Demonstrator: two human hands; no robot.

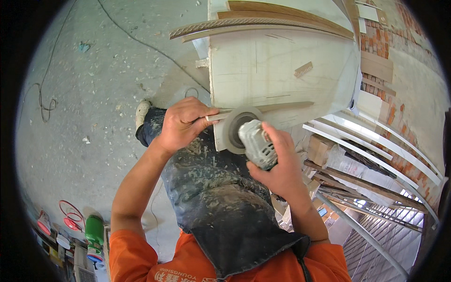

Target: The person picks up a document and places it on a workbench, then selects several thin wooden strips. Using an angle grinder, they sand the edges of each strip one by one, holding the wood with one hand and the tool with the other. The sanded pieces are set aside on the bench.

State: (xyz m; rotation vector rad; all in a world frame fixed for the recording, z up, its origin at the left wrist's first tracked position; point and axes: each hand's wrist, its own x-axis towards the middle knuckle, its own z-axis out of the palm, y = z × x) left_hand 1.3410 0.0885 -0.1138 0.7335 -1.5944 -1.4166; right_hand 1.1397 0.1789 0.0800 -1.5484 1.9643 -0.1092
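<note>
My right hand (279, 164) is wrapped round the body of a grey angle grinder (257, 143). Its round disc (233, 128) sits over a thin wooden strip (286, 106) that lies along the near part of a pale board. The disc hides a stretch of the strip, so I cannot tell whether it touches the wood. At the strip's left end, where it juts past the board's edge, my left hand (187, 120) pinches it between thumb and fingers.
The pale board (263, 61) bears a small brown wood piece (303, 69) and several long mouldings (268, 21) at its far end. White strips (366, 150) and planks stand by the brick wall on the right. A cable (145, 44) crosses the grey floor. A green bottle (94, 230) stands lower left.
</note>
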